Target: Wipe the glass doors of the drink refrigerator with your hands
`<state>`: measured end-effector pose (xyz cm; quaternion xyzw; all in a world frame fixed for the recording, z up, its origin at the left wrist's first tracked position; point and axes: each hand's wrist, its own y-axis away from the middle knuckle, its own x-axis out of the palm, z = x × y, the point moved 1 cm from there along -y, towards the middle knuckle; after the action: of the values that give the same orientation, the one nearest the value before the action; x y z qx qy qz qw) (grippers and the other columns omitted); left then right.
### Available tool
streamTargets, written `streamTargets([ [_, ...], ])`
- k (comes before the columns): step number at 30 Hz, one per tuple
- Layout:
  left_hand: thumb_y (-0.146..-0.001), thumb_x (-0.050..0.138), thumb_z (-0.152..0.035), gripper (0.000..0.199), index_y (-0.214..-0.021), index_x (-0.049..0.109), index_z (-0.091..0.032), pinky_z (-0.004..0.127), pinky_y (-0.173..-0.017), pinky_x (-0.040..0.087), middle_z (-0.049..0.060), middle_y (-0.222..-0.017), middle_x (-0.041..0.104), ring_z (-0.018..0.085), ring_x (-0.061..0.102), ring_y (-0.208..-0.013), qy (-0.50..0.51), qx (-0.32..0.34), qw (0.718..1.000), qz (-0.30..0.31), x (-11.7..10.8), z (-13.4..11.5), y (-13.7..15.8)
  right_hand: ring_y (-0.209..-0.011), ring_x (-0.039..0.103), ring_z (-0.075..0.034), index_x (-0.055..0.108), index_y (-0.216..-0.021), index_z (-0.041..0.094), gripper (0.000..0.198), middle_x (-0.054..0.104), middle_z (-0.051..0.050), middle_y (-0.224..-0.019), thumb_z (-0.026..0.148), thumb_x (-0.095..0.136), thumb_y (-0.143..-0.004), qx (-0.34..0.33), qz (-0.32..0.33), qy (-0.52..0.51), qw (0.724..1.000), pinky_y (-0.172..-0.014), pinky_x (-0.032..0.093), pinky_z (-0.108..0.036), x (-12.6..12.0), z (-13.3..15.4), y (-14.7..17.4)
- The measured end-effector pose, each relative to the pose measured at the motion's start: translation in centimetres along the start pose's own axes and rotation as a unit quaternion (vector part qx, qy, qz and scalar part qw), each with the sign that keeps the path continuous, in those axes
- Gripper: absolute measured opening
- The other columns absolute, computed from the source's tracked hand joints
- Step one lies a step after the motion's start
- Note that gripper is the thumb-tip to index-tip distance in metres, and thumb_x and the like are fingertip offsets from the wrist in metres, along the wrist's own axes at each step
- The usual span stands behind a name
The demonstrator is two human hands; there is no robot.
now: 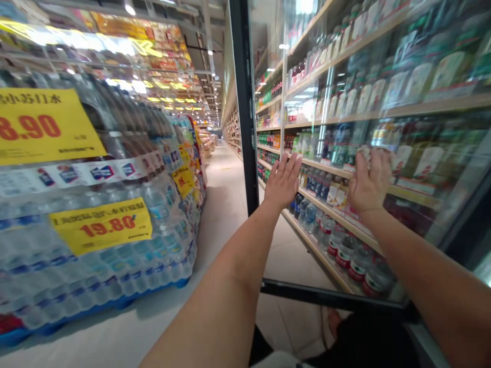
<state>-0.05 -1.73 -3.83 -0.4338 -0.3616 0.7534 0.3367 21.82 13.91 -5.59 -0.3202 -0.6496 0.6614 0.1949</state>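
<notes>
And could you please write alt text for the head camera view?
A person's right hand holds a crumpled whitish cloth against a dark-framed glass door; the left hand lies flat against the glass. Bottled drinks line shelves behind it, and stacked bottle packs with yellow price signs stand at picture left.

1. Supermarket or similar shop, with a long aisle (221, 174).
2. Left: stacked packs of bottles (126, 271), fronted by yellow price signs (46, 128).
3. Right: shelves (333, 118) of bottled drinks (343, 250), seen through a framed glass door (307, 293).
</notes>
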Motion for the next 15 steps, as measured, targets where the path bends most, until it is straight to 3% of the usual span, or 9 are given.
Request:
streamTargets([
  [3, -0.104, 0.032, -0.037, 0.064, -0.161, 0.016, -0.011, 0.050, -0.128, 0.012, 0.009, -0.169, 0.010, 0.028, -0.005, -0.155, 0.021, 0.002, 1.000, 0.002, 1.1, 0.3, -0.8, -0.152, 0.017, -0.037, 0.044, -0.150, 0.011, 0.061, 0.029, -0.019, -0.161, 0.030, 0.045, -0.092, 0.002, 0.030, 0.014, 0.999, -0.119, 0.026, -0.062, 0.8, 0.0, 0.4],
  [8, -0.103, 0.036, -0.040, 0.066, -0.160, 0.020, -0.010, 0.051, -0.128, 0.016, 0.011, -0.167, 0.013, 0.029, 0.001, -0.156, 0.044, 0.014, 0.999, 0.026, 3.2, 1.1, -1.6, -0.153, 0.019, -0.036, 0.040, -0.154, 0.016, 0.061, 0.030, -0.017, -0.162, 0.023, 0.047, -0.094, -0.043, 0.000, 0.022, 0.999, -0.120, 0.028, -0.060, 1.7, -0.2, 0.7],
  [15, -0.104, 0.034, -0.039, 0.061, -0.159, 0.026, -0.013, 0.049, -0.126, 0.021, 0.007, -0.167, 0.016, 0.029, 0.010, -0.156, 0.026, 0.045, 0.997, 0.063, 6.6, 2.2, 0.2, -0.154, 0.017, -0.034, 0.030, -0.159, 0.020, 0.067, 0.032, -0.015, -0.163, 0.019, 0.049, -0.095, -0.097, 0.033, 0.041, 0.994, -0.120, 0.030, -0.059, 3.1, -1.3, 1.3],
])
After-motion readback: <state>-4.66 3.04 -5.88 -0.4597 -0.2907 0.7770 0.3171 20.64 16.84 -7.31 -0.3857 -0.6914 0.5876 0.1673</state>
